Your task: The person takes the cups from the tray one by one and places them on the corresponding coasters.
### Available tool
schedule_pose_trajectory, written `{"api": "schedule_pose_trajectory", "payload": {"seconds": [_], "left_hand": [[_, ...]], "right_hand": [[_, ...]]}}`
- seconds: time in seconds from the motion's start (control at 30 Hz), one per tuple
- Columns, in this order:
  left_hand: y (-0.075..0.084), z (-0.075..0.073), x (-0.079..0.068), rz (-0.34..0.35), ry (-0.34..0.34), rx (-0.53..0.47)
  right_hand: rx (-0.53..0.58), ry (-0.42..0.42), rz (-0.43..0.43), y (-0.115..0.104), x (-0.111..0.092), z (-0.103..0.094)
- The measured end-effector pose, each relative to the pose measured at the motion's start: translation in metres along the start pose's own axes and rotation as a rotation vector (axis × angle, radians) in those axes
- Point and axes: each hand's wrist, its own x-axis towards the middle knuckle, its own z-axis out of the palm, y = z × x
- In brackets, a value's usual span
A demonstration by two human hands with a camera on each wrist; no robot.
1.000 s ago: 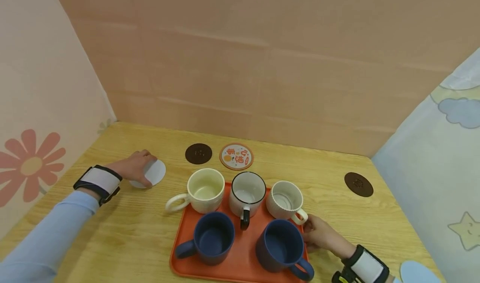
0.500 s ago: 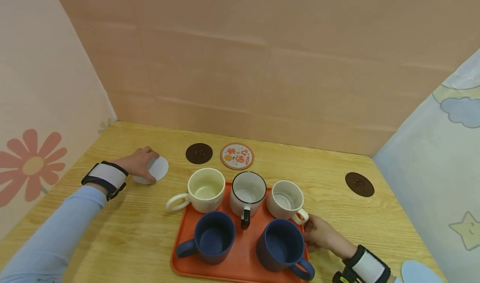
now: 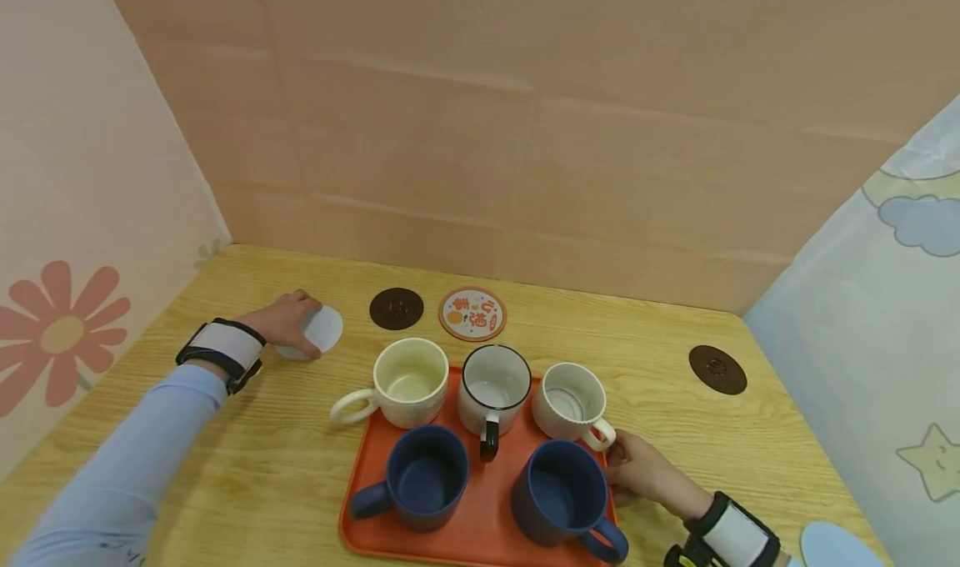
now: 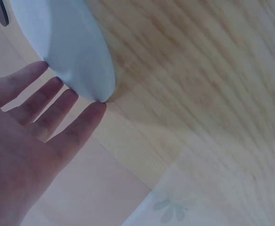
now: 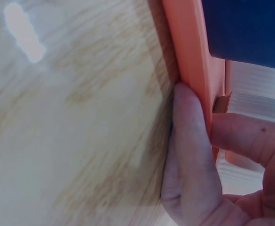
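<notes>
My left hand (image 3: 287,325) spans a round white coaster (image 3: 324,328) at the table's left. Seen from the left wrist, its straight fingers touch the coaster's edge; the thumb is out of that view. My right hand (image 3: 637,469) pinches the right rim of an orange tray (image 5: 189,42), thumb over the inside and fingers along the outside. On the tray stand a cream mug (image 3: 411,382), a white mug (image 3: 495,383) with black rim and handle, a small white ribbed mug (image 3: 568,400), and two dark blue mugs, the left one (image 3: 427,477) and the right one (image 3: 561,492).
Behind the tray lie a dark brown coaster (image 3: 396,308) and a printed orange-and-white coaster (image 3: 472,313). Another brown coaster (image 3: 717,369) is at the right, and a pale blue disc (image 3: 838,546) at the front right corner. A brown paper wall (image 3: 525,133) closes off the back.
My left hand has slid the white coaster a short way right and toward the back. The right hand and the tray with its mugs have stayed put.
</notes>
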Motion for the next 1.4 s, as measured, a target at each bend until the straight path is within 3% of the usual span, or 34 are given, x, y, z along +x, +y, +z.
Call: {"api": "schedule_pose_trajectory", "payload": {"seconds": [0.67, 1.0, 1.23, 1.4], "left_hand": [[-0.001, 0.0, 0.014, -0.033, -0.008, -0.006], [0.003, -0.003, 0.021, -0.082, -0.098, -0.065], [0.01, -0.006, 0.025, -0.108, -0.121, -0.106], [0.006, -0.004, 0.032, -0.106, -0.128, -0.087]], "right_hand": [[-0.026, 0.017, 0.0, -0.001, 0.0, -0.002], [-0.038, 0.013, -0.009, -0.001, 0.0, -0.003], [-0.004, 0.014, 0.005, -0.001, 0.0, -0.002], [-0.001, 0.016, 0.003, 0.0, 0.0, -0.003]]}}
